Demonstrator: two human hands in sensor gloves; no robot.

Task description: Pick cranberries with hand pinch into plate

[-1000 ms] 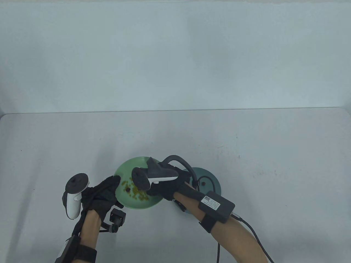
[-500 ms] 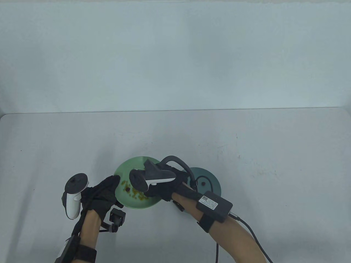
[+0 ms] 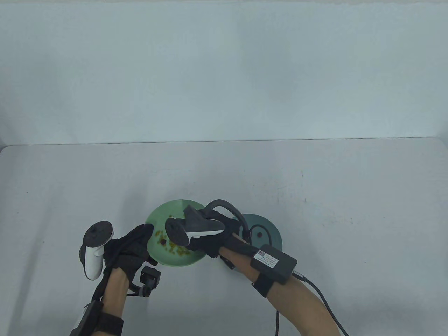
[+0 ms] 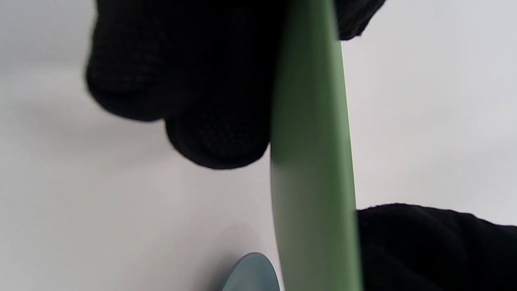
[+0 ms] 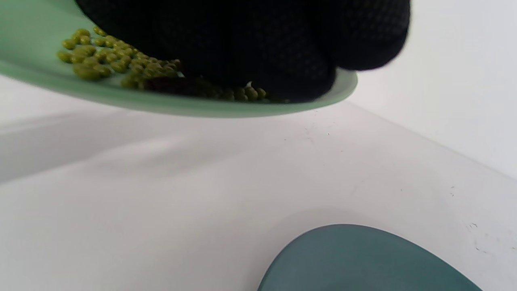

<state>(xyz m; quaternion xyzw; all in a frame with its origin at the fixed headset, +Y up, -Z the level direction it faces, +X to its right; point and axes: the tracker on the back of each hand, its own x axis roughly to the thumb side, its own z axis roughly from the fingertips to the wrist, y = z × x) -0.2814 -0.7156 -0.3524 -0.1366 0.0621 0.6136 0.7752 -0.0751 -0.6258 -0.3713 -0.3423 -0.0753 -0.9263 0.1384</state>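
Observation:
A light green plate [image 3: 164,210] holds small green beans [image 3: 176,249] and a dark red cranberry [image 3: 163,241]. My left hand [image 3: 140,239] grips its left rim, fingers [image 4: 218,137] under the rim [image 4: 311,161]. My right hand [image 3: 191,246] reaches down into the plate from the right. In the right wrist view its fingers [image 5: 282,60] rest among the beans [image 5: 97,60] beside a dark red cranberry [image 5: 169,85]. Whether they pinch it is hidden. A dark teal plate [image 3: 271,227] at the right holds one cranberry [image 3: 259,235].
The teal plate also shows in the right wrist view [image 5: 363,262] and the left wrist view [image 4: 252,275]. The right forearm carries a black box [image 3: 274,262] with a cable trailing to the bottom edge. Both plates sit near the table's front edge.
My right hand has shifted a little to the left over the green plate. The beans have spread slightly. My left hand has stayed on the rim.

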